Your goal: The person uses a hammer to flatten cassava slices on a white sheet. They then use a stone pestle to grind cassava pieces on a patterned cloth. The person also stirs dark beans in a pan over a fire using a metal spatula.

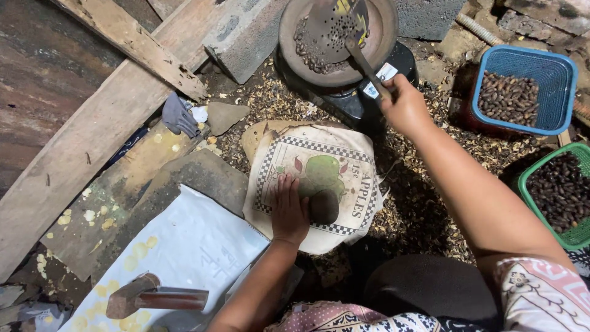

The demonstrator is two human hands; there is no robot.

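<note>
Skin-toned against the cloth, my left hand (289,212) lies flat, fingers spread, thumb side touching a dark stone (324,206) on the printed cloth (332,163). My right hand (404,106), beyond that cloth, is closed round the handle of a perforated scoop (335,24) whose bowl sits in the roasting pan (384,37) among dark nuts (310,58). Pan rests on a black burner (362,101), just past the cloth's far edge. Step, as I judge it: lifting roasted nuts from the pan. Next move likely calls for carrying a scoopful level over to the cloth by the stone. Right of the cloth: blue basket (562,67) and green basket (528,197), both holding nuts. Left of it: hammer (157,298) on white sheet (196,240). Husk litter (418,209) all round.
</note>
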